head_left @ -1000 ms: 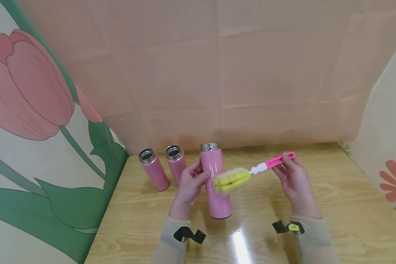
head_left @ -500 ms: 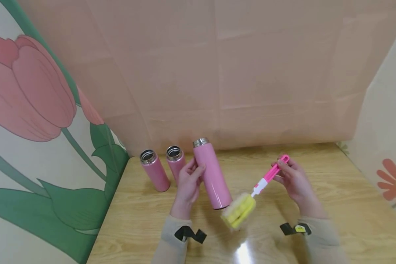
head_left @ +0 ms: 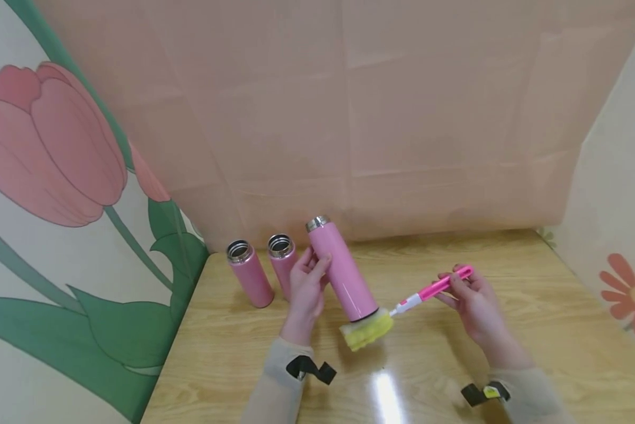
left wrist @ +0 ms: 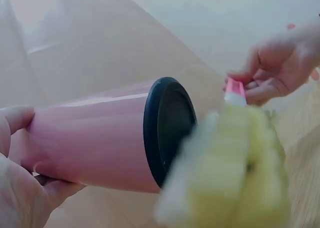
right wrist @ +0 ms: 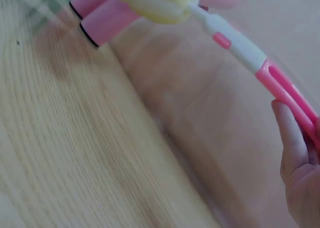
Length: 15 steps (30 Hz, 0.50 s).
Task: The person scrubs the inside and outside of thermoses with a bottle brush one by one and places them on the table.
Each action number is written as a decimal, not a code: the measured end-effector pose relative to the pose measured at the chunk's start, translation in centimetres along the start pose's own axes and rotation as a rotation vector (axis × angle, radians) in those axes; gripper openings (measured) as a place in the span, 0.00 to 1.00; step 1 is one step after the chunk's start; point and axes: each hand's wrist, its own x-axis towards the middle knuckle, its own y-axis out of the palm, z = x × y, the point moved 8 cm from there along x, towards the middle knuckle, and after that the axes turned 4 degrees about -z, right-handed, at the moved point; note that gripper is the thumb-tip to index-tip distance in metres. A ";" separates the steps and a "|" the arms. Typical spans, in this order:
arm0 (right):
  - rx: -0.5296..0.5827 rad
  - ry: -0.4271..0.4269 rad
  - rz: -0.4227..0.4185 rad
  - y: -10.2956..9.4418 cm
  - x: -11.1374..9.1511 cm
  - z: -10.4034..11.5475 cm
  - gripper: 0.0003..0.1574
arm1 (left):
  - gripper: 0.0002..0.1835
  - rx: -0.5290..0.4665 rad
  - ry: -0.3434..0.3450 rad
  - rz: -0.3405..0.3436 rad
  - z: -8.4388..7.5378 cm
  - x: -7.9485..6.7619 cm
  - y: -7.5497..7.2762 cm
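Observation:
My left hand (head_left: 308,288) grips a tall pink thermos bottle (head_left: 343,271) around its side, tilted with its open steel mouth up and to the left. Its black base (left wrist: 172,130) faces the right hand in the left wrist view. Pinched by its pink handle in my right hand (head_left: 471,297) is a bottle brush (head_left: 409,303) with a white neck. The yellow and white sponge head (head_left: 369,331) lies right at the bottle's base, overlapping it in the head view, and looks blurred in the left wrist view.
Two shorter pink bottles (head_left: 250,277) with open steel mouths stand upright on the wooden table (head_left: 216,365), left of the left hand. A pinkish sheet (head_left: 402,118) hangs behind the table. Flower-patterned walls flank both sides.
The left hand has tilted the tall bottle, swinging its base up and to the right. The right hand has moved the brush head from the bottle's side down to its base.

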 end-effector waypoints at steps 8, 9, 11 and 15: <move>-0.007 -0.048 0.016 0.3 -0.6 0.3 0.08 | 0.34 0.006 -0.012 0.002 0.6 -0.1 0.1; -0.019 -0.051 0.012 0.3 -0.6 0.4 0.07 | 0.34 0.007 -0.013 0.004 0.6 -0.1 0.1; -0.029 -0.055 0.008 0.3 -0.7 0.4 0.07 | 0.35 0.008 -0.015 0.010 0.5 -0.2 0.1; 0.005 -0.064 0.020 0.4 -0.8 0.6 0.09 | 0.36 0.012 -0.010 0.015 0.4 -0.2 0.2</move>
